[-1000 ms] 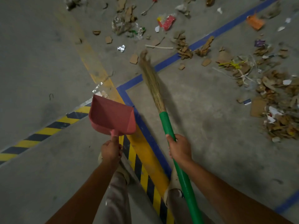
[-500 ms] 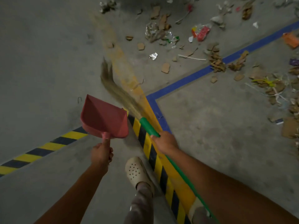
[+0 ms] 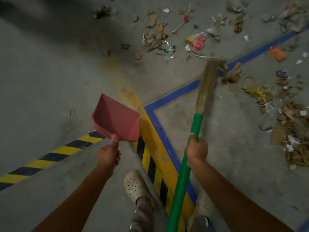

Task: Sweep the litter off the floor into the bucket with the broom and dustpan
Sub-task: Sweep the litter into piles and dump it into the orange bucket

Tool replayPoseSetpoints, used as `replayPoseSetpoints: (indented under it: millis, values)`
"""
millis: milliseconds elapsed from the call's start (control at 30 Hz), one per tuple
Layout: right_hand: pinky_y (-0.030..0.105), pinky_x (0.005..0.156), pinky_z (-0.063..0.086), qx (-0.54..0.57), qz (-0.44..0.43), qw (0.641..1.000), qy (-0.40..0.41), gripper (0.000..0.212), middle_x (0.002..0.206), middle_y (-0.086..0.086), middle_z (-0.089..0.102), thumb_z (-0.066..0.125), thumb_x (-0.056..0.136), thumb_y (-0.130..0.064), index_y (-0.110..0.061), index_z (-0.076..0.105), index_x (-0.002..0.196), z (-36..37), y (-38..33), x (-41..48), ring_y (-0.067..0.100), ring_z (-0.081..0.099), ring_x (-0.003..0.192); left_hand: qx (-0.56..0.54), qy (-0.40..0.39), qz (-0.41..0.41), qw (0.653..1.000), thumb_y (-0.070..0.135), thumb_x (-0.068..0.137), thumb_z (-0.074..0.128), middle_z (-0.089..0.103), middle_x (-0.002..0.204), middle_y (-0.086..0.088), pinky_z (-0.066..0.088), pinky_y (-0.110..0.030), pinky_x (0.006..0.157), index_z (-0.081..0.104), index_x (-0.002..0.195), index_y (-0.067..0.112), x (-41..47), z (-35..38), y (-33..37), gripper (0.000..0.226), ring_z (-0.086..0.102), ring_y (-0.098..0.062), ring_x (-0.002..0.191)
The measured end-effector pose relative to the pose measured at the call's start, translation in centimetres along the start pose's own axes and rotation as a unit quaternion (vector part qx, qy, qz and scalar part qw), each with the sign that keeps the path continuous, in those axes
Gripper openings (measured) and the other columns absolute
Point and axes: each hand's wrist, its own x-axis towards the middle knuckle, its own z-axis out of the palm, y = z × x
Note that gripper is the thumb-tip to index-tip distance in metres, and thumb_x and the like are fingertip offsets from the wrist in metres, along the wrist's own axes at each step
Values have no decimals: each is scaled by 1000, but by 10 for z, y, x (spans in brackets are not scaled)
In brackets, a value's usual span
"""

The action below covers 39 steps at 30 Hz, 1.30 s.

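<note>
Grey concrete floor (image 3: 50, 72) carried cardboard and paper litter (image 3: 291, 124) at right. The left hand (image 3: 108, 154) gripped the empty pink dustpan (image 3: 115, 119) by its handle. The right hand (image 3: 197, 151) clamped the broom (image 3: 197, 123) by its green shaft, blurred straw bristles beside the litter.

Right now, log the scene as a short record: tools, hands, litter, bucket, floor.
dustpan: red, no litter seen in it
broom: green handle; bristles blurred, tips at the blue line by cardboard scraps
left hand: grips dustpan handle
right hand: grips broom handle
litter: cardboard, wrappers and paper scattered ahead and to the right
bucket: not in view
floor: grey concrete with blue, yellow and black-yellow striped lines
</note>
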Motion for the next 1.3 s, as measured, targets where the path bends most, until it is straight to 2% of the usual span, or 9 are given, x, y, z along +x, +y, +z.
replayPoseSetpoints:
  millis: [133,267,333,400,533,633,767,933,1300]
  values:
    - [49,68,59,-47,-74,991,-99,61,80,13,71,40,78,-72,-15,60,79,31,5,-30,37,70,73,14,9,-1,1000,73,89,51,47,56,-4,24,-23,40,51,71,14,-2,-1,15,62,36,-15,41]
    - [32,74,51,-177,-127,956,-197,47,100,14,72,53,94,-54,-10,68,102,58,-11,-27,35,68,94,29,31,11,999,63,95,52,47,58,-7,24,-25,42,50,71,11,4,1,30,57,36,-16,44]
    - [31,71,43,-222,-114,940,-231,48,107,15,71,55,97,-51,-7,69,111,69,-17,-7,35,67,101,33,39,18,999,61,96,53,47,59,-7,24,-25,44,51,71,11,11,3,38,56,36,-17,45]
    - [29,70,46,-227,-78,941,-239,53,105,18,72,58,93,-53,-4,70,110,73,-20,22,35,70,99,29,44,20,998,61,95,54,49,61,-7,23,-24,43,52,73,13,18,10,46,53,37,-17,45]
    - [44,70,62,-137,46,975,-169,56,80,18,73,61,86,-54,1,70,92,61,1,101,33,73,71,41,33,19,998,56,95,56,49,63,-6,23,-24,43,50,74,14,24,42,60,48,37,-17,45]
    - [51,75,62,-77,123,987,-70,68,94,19,74,50,78,-61,-1,70,102,40,30,160,36,74,82,44,15,19,999,48,97,56,50,62,-7,22,-25,45,52,73,12,26,76,74,44,36,-17,45]
    - [50,75,62,14,193,981,23,56,96,20,72,48,96,-53,-1,66,104,-31,13,170,36,72,81,51,-10,18,998,44,98,57,46,57,-8,21,-25,42,50,71,10,24,128,96,44,33,-17,40]
    - [45,73,60,53,157,984,62,58,91,18,72,40,98,-56,-5,66,103,-78,6,168,36,70,79,88,-48,39,994,36,100,56,50,66,-15,23,-29,47,54,73,4,17,187,129,42,35,-21,47]
    - [52,74,60,116,138,984,10,42,92,10,70,43,99,-54,-17,62,99,-92,-18,161,32,70,80,140,-72,89,983,41,98,58,48,59,-14,23,-24,43,52,66,6,-4,258,185,49,32,-18,42]
